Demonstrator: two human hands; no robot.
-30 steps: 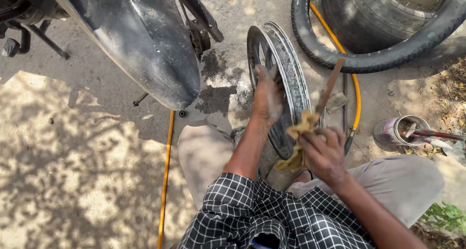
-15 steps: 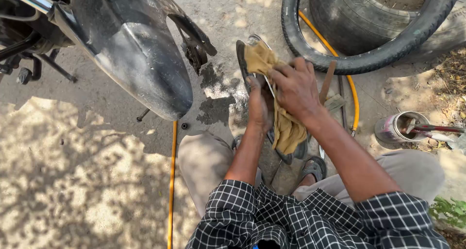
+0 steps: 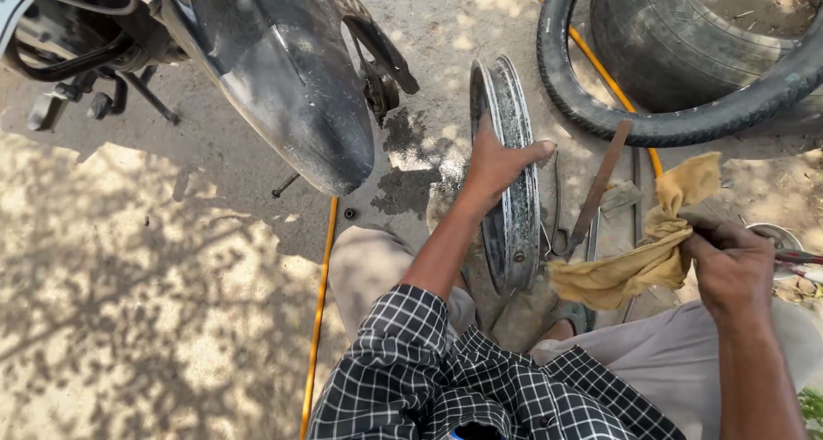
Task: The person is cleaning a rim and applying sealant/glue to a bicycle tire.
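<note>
My left hand (image 3: 497, 161) grips the top of the upright bare wheel rim (image 3: 512, 183), fingers curled over its edge, thumb spread across the channel. My right hand (image 3: 733, 264), off to the rim's right, is closed on a crumpled yellow rag (image 3: 651, 251). A rusty tyre lever (image 3: 597, 187) leans between them, and a black tyre (image 3: 677, 114) lies beyond the rag.

Sandy ground (image 3: 154, 320): yellow hose (image 3: 319, 320), tyre (image 3: 686, 123), bolt (image 3: 285, 185).

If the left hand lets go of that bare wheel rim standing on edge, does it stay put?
Probably not. The rim stands upright on its thin edge, steadied by the left hand, so it would likely roll or tip. Looks like rigid metal, probably weighty.
</note>
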